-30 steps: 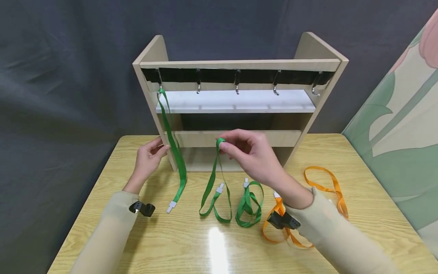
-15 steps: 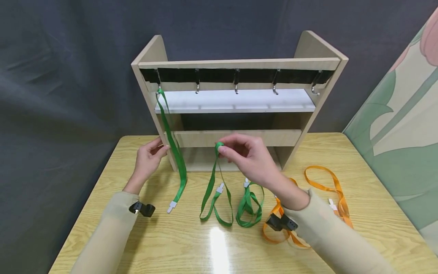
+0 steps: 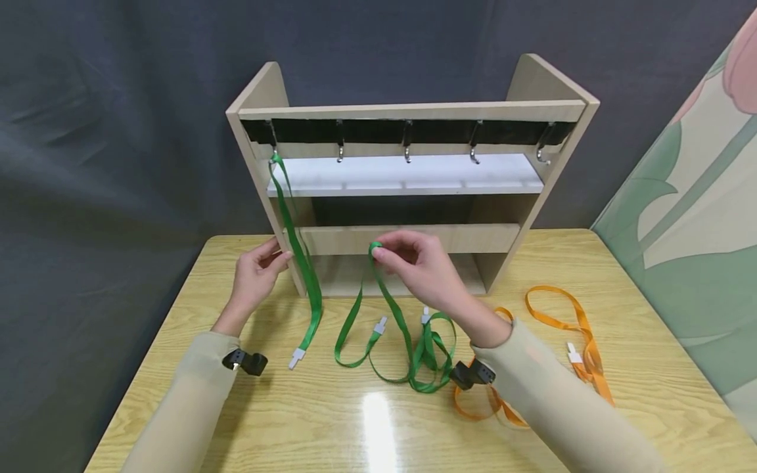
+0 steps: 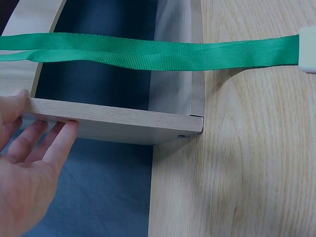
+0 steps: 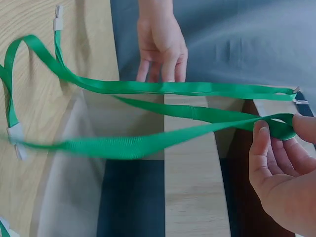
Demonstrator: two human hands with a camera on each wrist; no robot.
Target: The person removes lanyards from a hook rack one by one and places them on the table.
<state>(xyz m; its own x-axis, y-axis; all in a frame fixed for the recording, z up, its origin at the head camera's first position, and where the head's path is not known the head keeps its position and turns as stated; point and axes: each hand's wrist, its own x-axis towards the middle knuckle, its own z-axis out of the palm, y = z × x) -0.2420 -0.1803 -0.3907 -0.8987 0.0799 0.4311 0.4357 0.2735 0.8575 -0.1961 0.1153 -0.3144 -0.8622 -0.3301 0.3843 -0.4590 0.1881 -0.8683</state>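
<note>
My right hand pinches the top of a green lanyard between thumb and fingertips, in front of the rack's lower board. In the right wrist view two strands of that lanyard run down from the fingers; its white clip hangs low near the table. My left hand holds the left side panel of the wooden rack, thumb at the front edge, fingertips against the outer face. Beside it, another green lanyard hangs from the leftmost hook, its white clip at the bottom.
More metal hooks line the black strip across the rack. A bunched green lanyard lies on the table. To the right lie orange lanyards, one partly hidden by my right forearm.
My right hand has shifted slightly left with the green lanyard; its loop has turned and spread, one strand now hanging over the bunched lanyard. My left hand stays at the rack.
</note>
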